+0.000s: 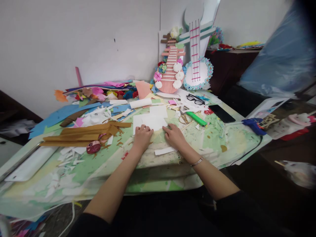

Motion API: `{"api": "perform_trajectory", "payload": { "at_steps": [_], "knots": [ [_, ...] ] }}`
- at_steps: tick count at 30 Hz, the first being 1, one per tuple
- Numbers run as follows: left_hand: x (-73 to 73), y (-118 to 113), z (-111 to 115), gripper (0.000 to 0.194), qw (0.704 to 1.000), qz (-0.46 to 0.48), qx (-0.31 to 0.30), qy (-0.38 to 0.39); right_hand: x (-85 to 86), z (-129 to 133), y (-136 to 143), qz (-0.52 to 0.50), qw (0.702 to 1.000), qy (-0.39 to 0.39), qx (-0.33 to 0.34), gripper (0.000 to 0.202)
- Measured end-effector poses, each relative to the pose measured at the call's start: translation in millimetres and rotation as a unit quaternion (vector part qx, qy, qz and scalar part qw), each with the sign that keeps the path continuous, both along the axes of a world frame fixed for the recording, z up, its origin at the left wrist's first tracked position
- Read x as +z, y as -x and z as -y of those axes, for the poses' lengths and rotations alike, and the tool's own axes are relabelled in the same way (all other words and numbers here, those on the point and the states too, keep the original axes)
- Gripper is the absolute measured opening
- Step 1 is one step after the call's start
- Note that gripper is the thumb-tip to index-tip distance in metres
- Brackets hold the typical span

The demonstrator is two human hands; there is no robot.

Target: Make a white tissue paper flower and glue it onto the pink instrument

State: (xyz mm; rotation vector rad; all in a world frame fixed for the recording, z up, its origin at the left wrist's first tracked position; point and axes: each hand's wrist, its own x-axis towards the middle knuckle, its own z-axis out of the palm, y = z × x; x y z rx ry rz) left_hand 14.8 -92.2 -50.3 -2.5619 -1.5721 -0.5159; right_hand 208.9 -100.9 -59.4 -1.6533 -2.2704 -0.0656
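Observation:
My left hand (143, 138) rests on the lower left part of a sheet of white paper (150, 121), fingers spread a little and lying on it. At the sheet's lower right corner is my right hand (173, 135), with its index finger stretched toward the edge; whether the fingertip presses on the paper is too small to tell. Neither hand is closed round anything. A narrow white paper strip (165, 150) lies just below my right hand. Beyond that hand are scissors (183, 117) and a green-handled cutter (197, 118).
Glasses (196, 98), a black phone (222, 113) and a blue glue gun (254, 126) lie to the right. Brown crepe paper (81, 135) and white scraps (70, 158) cover the left. Two paper-decorated instrument models (170, 70) stand against the wall.

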Motion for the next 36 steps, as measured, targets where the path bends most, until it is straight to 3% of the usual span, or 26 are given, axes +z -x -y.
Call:
{"api": "perform_trajectory", "payload": {
  "at_steps": [7, 15, 27, 36],
  "knots": [
    [-4.8, 15, 8, 0.028, 1.0, 0.007, 0.029, -0.009, 2.3, 1, 0, -0.011, 1.0, 0.0, -0.017, 0.041],
    [-4.0, 15, 14, 0.032, 0.999, -0.002, 0.044, -0.019, 2.0, -1, 0, -0.014, 0.999, 0.005, -0.04, 0.037],
    [-3.2, 40, 7, 0.035, 0.999, -0.01, -0.033, 0.004, -1.1, -5, -2, -0.035, 0.998, 0.006, -0.042, 0.038],
    [-6.9, 45, 13, 0.04, 0.999, 0.048, -0.022, 0.01, -9.5, -5, -6, -0.063, 0.997, -0.018, -0.042, 0.039]
  ]
}}
